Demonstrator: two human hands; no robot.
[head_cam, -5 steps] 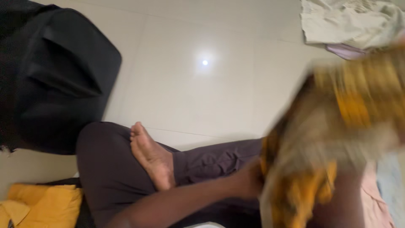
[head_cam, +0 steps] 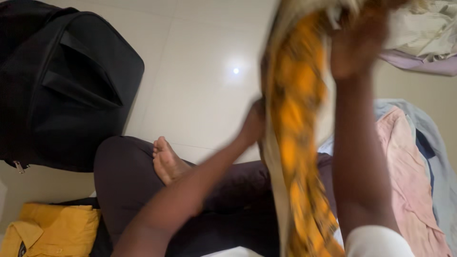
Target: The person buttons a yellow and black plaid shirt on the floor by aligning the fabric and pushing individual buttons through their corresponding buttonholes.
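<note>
Yellow-and-beige cloth (head_cam: 297, 133) raised since the earlier frame, from low at the right to a long vertical hang at centre.

The right hand (head_cam: 358, 45) grips the cloth's top end near the upper edge, closed on it; the left hand (head_cam: 252, 124) pinches its side edge midway down. Motion blur hides finger detail. The person sits cross-legged on a pale tiled floor (head_cam: 200, 90). A black bag (head_cam: 66, 85) lies at left, a folded yellow shirt (head_cam: 47, 233) at lower left, pink and blue garments (head_cam: 409, 166) at right.
</note>
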